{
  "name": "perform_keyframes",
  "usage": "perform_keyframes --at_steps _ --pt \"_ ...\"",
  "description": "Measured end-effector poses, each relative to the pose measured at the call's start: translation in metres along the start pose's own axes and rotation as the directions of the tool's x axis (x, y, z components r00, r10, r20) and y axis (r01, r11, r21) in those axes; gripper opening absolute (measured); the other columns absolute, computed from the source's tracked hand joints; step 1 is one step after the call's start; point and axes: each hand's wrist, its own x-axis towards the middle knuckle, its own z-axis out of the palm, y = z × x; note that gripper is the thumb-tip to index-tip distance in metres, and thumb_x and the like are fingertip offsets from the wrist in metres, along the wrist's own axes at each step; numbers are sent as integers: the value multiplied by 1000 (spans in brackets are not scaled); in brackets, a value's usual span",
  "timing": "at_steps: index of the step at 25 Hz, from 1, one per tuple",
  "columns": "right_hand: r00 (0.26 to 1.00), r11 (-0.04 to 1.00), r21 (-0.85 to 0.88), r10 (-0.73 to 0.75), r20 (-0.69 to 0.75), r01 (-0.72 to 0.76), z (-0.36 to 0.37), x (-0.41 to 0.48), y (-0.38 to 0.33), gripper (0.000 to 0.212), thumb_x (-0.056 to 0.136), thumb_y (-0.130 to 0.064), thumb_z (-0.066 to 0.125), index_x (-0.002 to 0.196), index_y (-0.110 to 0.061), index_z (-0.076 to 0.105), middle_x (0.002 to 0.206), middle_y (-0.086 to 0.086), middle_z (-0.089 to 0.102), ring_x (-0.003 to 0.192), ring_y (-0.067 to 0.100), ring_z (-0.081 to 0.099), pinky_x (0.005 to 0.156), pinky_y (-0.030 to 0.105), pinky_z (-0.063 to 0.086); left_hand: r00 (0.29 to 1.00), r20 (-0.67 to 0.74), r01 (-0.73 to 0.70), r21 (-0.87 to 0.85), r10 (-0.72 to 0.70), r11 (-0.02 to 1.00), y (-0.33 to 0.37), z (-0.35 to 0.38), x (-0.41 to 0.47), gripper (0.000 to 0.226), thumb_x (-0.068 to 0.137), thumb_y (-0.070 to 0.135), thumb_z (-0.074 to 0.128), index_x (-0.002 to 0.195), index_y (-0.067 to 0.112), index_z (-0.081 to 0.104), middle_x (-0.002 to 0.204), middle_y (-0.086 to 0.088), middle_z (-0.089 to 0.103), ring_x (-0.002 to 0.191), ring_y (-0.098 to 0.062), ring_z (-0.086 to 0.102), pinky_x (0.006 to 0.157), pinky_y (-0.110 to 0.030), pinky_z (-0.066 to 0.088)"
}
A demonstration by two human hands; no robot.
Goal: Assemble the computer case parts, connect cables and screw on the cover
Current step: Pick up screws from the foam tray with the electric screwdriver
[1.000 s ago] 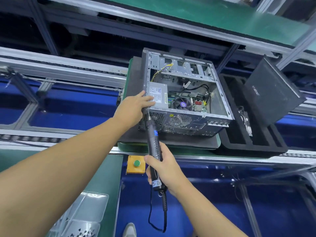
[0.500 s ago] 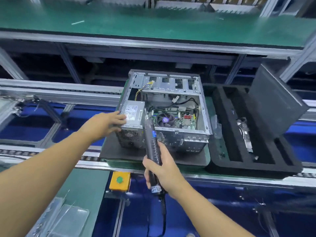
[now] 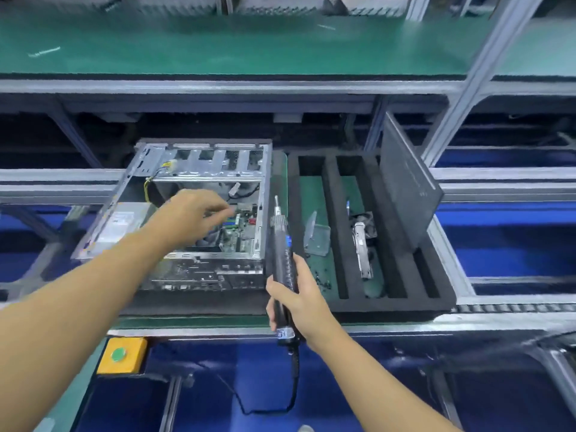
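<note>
Right hand (image 3: 299,302) clenched round electric screwdriver (image 3: 282,251), bit up, just right of case. Left hand (image 3: 190,213) reaches over motherboard (image 3: 237,233); grasp too blurred to tell. Computer case (image 3: 199,274) lies open beside foam tray (image 3: 436,296). Judgement: stiff sheet-metal frame, fragile board; take cables by plug bodies.

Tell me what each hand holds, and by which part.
Right hand grips the electric screwdriver by its lower barrel. Left hand is inside the computer case; any hold cannot be told.
</note>
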Motion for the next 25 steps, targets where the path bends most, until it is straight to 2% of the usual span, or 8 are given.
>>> perform_keyframes --at_steps 3,5,9,12,14,16,20,25 --pt "993 997 70 49 -103 -42 -48 9 -2 59 87 -23 73 136 -41 45 84 5 63 62 24 60 55 36 55 989 145 49 -106 -33 993 51 48 52 19 98 31 55 106 29 73 85 15 70 69 0 61 63 -19 45" --pt "983 991 122 70 -168 -50 -82 17 -3 60 87 -17 74 136 -38 47 91 3 66 65 24 62 57 38 56 962 274 53 -108 -21 993 73 79 78 23 98 26 53 112 26 71 93 10 71 71 -3 59 66 -19 46" --pt "934 990 90 135 -331 -112 -142 29 1 71 81 -19 75 141 -37 42 87 0 69 64 23 61 56 37 54 871 488 74 -8 -61 997 111 141 117 29 94 8 51 113 13 72 115 -4 70 100 -21 63 89 -30 51" --pt "894 992 79 127 -430 -103 -164 31 14 55 83 -24 73 133 -35 52 83 2 63 59 22 57 52 35 52 745 642 109 150 -181 983 127 191 126 24 88 -4 52 99 8 70 109 -10 69 91 -25 66 85 -31 55" --pt "872 990 85 137 -470 -110 -171 32 24 50 87 -25 72 133 -34 52 81 6 59 59 23 56 52 35 52 701 666 182 179 -255 967 127 225 121 18 87 -8 51 87 5 63 112 -14 67 99 -29 67 83 -36 53" --pt "845 987 101 158 -512 -123 -178 37 34 52 87 -26 71 135 -34 51 79 6 60 59 24 56 53 35 52 704 644 242 177 -298 954 125 253 115 24 84 -11 50 97 1 66 111 -16 66 101 -33 66 79 -40 53" --pt "839 984 110 177 -515 -140 -185 44 45 52 88 -29 71 135 -37 50 77 4 62 60 24 57 54 35 52 749 606 136 256 -268 957 131 289 115 33 79 -8 57 105 10 67 109 -10 67 102 -31 65 69 -35 47" --pt "877 987 117 148 -456 -106 -189 51 42 48 88 -27 70 130 -43 53 81 -1 62 58 22 57 53 35 53 739 615 167 228 -275 959 131 317 118 37 81 -15 44 105 6 63 108 -13 65 101 -33 65 76 -39 52"
